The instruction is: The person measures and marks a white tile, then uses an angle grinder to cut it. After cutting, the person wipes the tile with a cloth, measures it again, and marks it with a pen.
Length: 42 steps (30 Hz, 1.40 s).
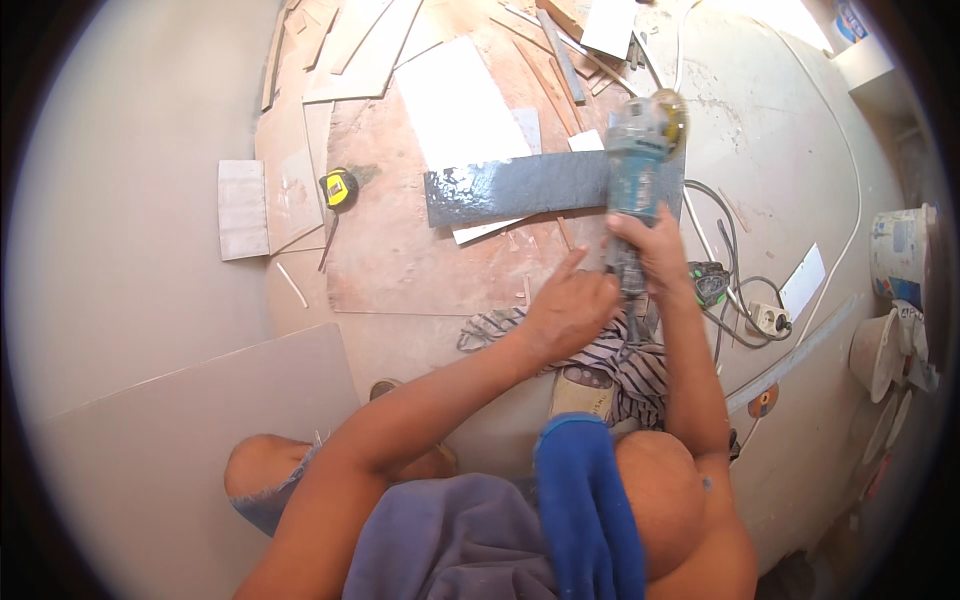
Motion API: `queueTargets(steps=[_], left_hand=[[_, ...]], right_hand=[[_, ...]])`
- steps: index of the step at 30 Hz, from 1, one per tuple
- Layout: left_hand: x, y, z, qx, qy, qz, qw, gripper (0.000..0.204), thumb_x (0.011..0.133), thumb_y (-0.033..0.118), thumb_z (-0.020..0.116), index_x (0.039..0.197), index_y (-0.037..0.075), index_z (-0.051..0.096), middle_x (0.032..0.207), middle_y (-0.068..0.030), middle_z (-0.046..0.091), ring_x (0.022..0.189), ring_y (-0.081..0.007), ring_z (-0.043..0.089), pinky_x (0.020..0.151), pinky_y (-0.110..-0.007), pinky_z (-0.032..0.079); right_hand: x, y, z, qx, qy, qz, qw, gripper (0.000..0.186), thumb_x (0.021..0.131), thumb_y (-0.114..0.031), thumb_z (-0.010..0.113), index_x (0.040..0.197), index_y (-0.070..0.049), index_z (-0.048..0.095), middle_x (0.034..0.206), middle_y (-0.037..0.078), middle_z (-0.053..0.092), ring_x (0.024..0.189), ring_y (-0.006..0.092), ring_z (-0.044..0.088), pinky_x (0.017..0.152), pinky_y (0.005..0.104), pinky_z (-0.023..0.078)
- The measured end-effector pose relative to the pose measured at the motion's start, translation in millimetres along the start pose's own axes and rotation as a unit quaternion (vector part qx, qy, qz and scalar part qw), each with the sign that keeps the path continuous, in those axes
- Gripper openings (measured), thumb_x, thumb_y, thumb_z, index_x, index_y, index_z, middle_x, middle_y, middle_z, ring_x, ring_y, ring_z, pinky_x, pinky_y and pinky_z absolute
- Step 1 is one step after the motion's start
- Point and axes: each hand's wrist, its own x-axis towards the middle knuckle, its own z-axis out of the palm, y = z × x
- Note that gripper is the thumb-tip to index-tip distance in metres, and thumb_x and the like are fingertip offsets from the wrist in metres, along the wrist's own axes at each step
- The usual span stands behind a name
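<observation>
My right hand (pixel 655 245) is closed around the body of a teal and grey angle grinder (pixel 636 170). The grinder points away from me, slightly blurred, with its yellowish disc (pixel 672 115) at the far right end. My left hand (pixel 575 310) is at the grinder's rear end, index finger stretched out and the other fingers bent; whether it touches the tool I cannot make out. Beyond the hands lies a long, glossy dark grey tile strip (pixel 520 188), its right part behind the grinder. A white piece (pixel 490 230) shows from under it.
A reddish board (pixel 400 270) carries a yellow tape measure (pixel 339 188) and a white panel (pixel 460 100). Offcuts lie at the back. A striped cloth (pixel 640 380) is by my foot. Right are a green-black device (pixel 709 284), a power socket (pixel 768 319), cables and a bucket (pixel 900 250).
</observation>
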Motion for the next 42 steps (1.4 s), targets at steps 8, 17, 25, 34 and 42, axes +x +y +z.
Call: queueTargets(steps=[8, 17, 25, 34, 42], left_hand=[[-31, -36, -32, 0.235, 0.089, 0.007, 0.968, 0.013, 0.083, 0.016, 0.063, 0.085, 0.008, 0.053, 0.069, -0.0061, 0.054, 0.066, -0.0217, 0.061, 0.114, -0.052, 0.036], [-41, -50, -64, 0.334, -0.027, -0.011, 0.942, 0.021, 0.08, 0.022, 0.069, 0.083, 0.006, 0.056, 0.062, -0.0071, 0.055, 0.059, -0.0235, 0.061, 0.111, -0.057, 0.037], [-20, -116, -90, 0.247, -0.191, -0.167, 0.935, 0.07, 0.07, 0.041, 0.085, 0.119, 0.001, 0.056, 0.122, -0.0188, 0.063, 0.12, -0.0359, 0.057, 0.111, -0.052, 0.036], [29, -163, -87, 0.243, -0.263, -0.252, 0.899, 0.108, 0.066, 0.045, 0.088, 0.15, 0.002, 0.035, 0.151, -0.0223, 0.041, 0.137, -0.0396, 0.044, 0.114, -0.049, 0.036], [56, -171, -76, 0.203, -0.206, -0.269, 0.919, 0.106, 0.062, 0.041, 0.092, 0.145, 0.002, 0.039, 0.133, -0.0177, 0.053, 0.122, -0.0362, 0.056, 0.101, -0.043, 0.049]], right_hand=[[23, 32, 74, -0.107, 0.013, -0.031, 0.994, 0.055, 0.071, -0.019, 0.083, 0.112, 0.009, 0.059, 0.092, 0.013, 0.069, 0.078, 0.0181, 0.066, 0.069, 0.0303, 0.053], [35, 33, 115, -0.264, 0.004, -0.006, 0.965, 0.069, 0.066, -0.032, 0.08, 0.114, 0.011, 0.054, 0.102, 0.032, 0.067, 0.098, 0.0391, 0.069, 0.084, 0.0414, 0.054], [17, 40, 70, -0.184, 0.07, -0.054, 0.979, 0.057, 0.07, -0.024, 0.084, 0.112, 0.006, 0.059, 0.092, 0.012, 0.068, 0.08, 0.0186, 0.064, 0.073, 0.031, 0.052], [-12, 26, 25, -0.16, 0.08, -0.02, 0.984, 0.06, 0.071, -0.023, 0.081, 0.117, 0.008, 0.058, 0.097, 0.015, 0.069, 0.086, 0.0209, 0.067, 0.077, 0.0326, 0.053], [9, 24, 55, -0.238, 0.044, -0.002, 0.97, 0.069, 0.068, -0.032, 0.082, 0.118, 0.009, 0.057, 0.097, 0.021, 0.069, 0.087, 0.0281, 0.069, 0.078, 0.0359, 0.054]])
